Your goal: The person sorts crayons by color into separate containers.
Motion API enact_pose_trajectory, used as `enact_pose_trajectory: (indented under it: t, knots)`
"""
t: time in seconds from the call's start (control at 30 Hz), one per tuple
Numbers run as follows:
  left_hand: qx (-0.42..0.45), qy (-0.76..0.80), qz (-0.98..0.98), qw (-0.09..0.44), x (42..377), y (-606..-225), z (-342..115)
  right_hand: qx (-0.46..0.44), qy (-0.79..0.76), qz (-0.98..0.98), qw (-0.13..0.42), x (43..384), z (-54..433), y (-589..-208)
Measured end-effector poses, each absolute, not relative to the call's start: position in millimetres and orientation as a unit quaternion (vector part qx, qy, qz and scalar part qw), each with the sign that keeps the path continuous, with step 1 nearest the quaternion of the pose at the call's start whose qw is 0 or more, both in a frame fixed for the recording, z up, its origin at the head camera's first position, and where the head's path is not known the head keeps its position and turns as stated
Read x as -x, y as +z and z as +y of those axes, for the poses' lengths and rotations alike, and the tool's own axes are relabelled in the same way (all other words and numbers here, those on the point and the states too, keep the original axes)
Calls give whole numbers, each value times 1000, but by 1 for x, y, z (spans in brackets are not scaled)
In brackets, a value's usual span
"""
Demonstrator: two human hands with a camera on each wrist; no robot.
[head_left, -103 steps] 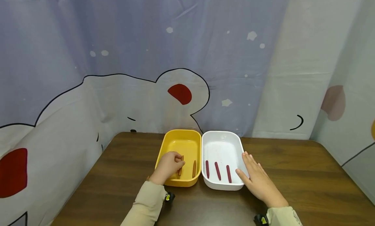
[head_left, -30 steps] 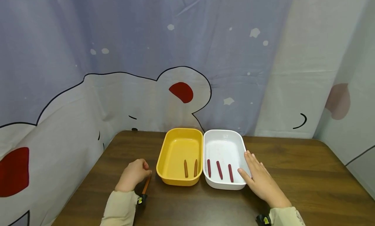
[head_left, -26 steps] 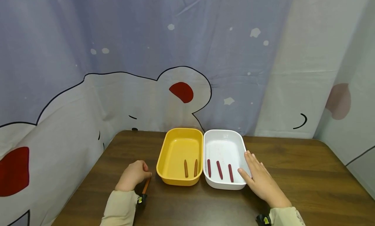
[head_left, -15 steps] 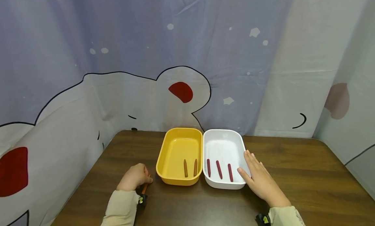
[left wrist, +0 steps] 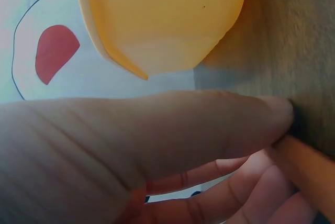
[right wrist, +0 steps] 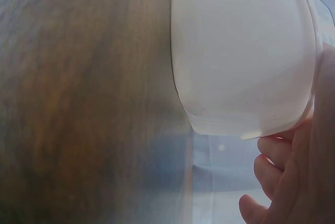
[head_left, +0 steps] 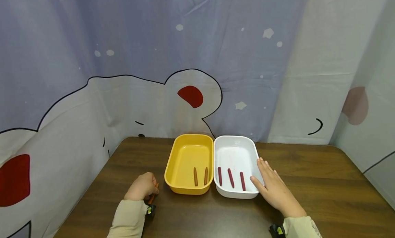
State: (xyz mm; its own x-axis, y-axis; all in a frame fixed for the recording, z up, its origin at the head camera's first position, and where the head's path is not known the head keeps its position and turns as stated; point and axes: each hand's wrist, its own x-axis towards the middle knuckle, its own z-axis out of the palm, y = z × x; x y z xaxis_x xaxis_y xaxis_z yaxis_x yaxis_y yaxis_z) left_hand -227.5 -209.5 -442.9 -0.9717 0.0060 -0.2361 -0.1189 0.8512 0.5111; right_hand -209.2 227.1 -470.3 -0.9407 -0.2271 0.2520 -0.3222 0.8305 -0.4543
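On the table left of the yellow tray (head_left: 176, 190), my left hand (head_left: 141, 187) pinches an orange crayon (head_left: 151, 199). In the left wrist view this crayon (left wrist: 306, 171) shows between thumb and fingers, partly cut off by the frame. Two brown crayons lie side by side in the yellow tray, a left one (head_left: 195, 176) and a right one (head_left: 205, 176). My right hand (head_left: 274, 190), fingers straight, rests against the right side of the white tray (head_left: 236, 195). Three dark red crayons, left (head_left: 220, 176), middle (head_left: 230, 178) and right (head_left: 242, 181), lie in that tray.
The two trays stand side by side, touching, near the back of the brown wooden table (head_left: 311, 183). A printed curtain (head_left: 240, 59) hangs behind the table and along its sides.
My left hand has let go of a brown crayon in the yellow tray, moved left to the table and taken hold of the orange crayon. My right hand has stayed at the white tray.
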Motion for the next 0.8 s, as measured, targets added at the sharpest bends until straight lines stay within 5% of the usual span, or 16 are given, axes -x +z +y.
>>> enact_pose_trajectory:
  t: [0.8]
  knots:
    - [7,305,950,66,231,-438,-212,-144,256,-951,94,210,227,-471]
